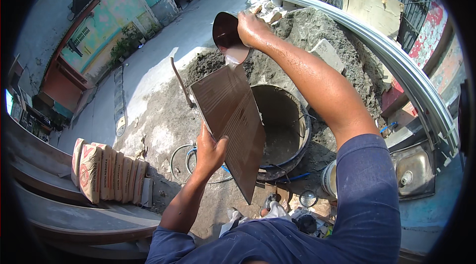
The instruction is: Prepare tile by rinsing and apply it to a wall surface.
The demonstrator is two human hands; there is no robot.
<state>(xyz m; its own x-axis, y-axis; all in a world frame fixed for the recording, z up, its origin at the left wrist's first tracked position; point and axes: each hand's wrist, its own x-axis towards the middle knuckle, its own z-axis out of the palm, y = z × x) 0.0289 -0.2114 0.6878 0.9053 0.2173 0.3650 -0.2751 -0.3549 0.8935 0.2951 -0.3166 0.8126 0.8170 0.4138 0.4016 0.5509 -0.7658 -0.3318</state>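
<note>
- Sunlit concrete ground (163, 78) spreads through your yard, bending into black at the lens rim, so the walls at both sides are cut off.
- Behind your raised right arm, a grey heap (307, 23) of sandy material rises; the forearm covers part of it.
- Long pale metal strips (401, 63) curve down the right side, with their far ends hard to make out.
- Just right of your middle, a round dark tub (308, 137) holds murky grey liquid; the panel hides its left side, and its depth can't be told.
- You have the brown ribbed panel (233, 120) tilted in front of the tub, its upper corner just below the container; its other face is turned away from you.
- Upright paper sacks (106, 174) stand in a row at your left.
- A steel sink (416, 177) lies at the right, partly behind your sleeve.
- Your right hand (252, 29) grips the dark container (225, 28) by its side; some fingers are hidden.
- Your left hand (210, 150) clasps the panel's left edge, thumb on the ribbed face, fingertips out of sight behind.
- Blurred pale water (231, 59) spills from the container onto the panel's top corner.
</note>
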